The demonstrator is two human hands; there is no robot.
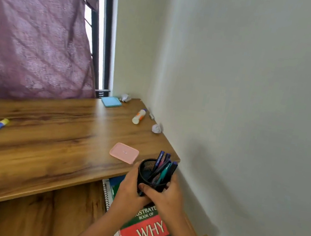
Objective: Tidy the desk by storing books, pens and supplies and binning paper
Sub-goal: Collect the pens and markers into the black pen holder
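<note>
Gripping pen cup (148, 173), left hand (130, 189), right hand (166, 198)

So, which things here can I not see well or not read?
Head view:
- book: title partly hidden by the left hand and right hand.
- cup: base hidden by both hands.
- notebook: mostly under the book.
- grey thing: too small to name.
- pink pad: label too small.

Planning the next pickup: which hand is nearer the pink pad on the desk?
Left. The left hand grips the pen holder on its left side, just below the pink pad. The right hand grips the holder's right side, farther from the pad.
</note>
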